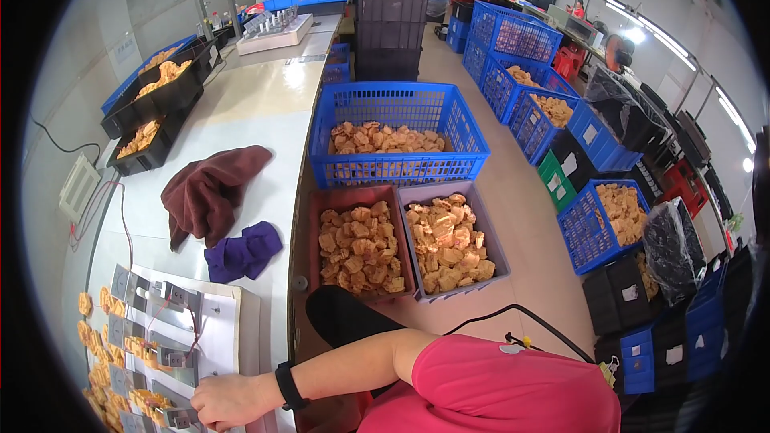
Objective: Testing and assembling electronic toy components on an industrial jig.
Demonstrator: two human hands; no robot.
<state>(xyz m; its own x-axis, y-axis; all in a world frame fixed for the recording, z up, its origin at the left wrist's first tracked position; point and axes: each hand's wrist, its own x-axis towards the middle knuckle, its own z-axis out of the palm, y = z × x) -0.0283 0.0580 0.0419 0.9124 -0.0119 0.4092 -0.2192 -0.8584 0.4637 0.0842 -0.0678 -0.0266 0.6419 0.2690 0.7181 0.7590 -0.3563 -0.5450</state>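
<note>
My right arm, with a black band at the wrist, reaches left across the table edge. My right hand (228, 401) is closed, fingers curled down beside a metal block (178, 418) on a white fixture board (241, 329). Whatever the fingertips grip is hidden. Several metal blocks with thin red and dark wires stand in a row on the board. Small tan-orange pieces (143, 349) sit against the blocks, and more lie in a loose heap (100, 381) along the left. My left hand is out of view.
Behind the fixture lie a purple cloth (243, 252) and a brown cloth (210, 196). Black trays (164, 124) of tan pieces stand farther along. Beside the table are a red-brown bin (314, 252), a grey bin (499, 252) and a blue crate (401, 168), all holding pieces. Stacked crates line the right.
</note>
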